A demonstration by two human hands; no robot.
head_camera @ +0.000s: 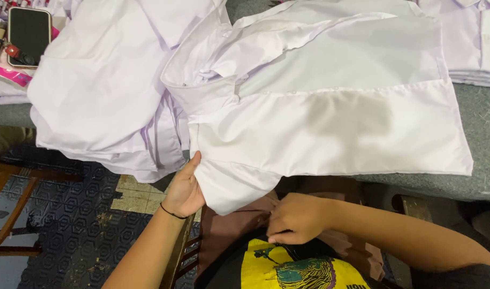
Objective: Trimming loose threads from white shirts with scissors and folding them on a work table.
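Note:
A white buttoned shirt (330,112) lies spread on the grey table (477,126), collar to the left, its near sleeve hanging over the table edge. My left hand (184,187) grips the edge of that hanging sleeve, thumb on top, a black band on the wrist. My right hand (294,218) is low by my lap, fingers curled closed against my clothing; whether it holds anything is hidden.
A heap of white shirts (103,85) lies at the left. A folded white stack (472,40) sits at the top right. A phone (28,33) and pink items rest at the top left. A wooden chair (1,192) stands on the patterned floor.

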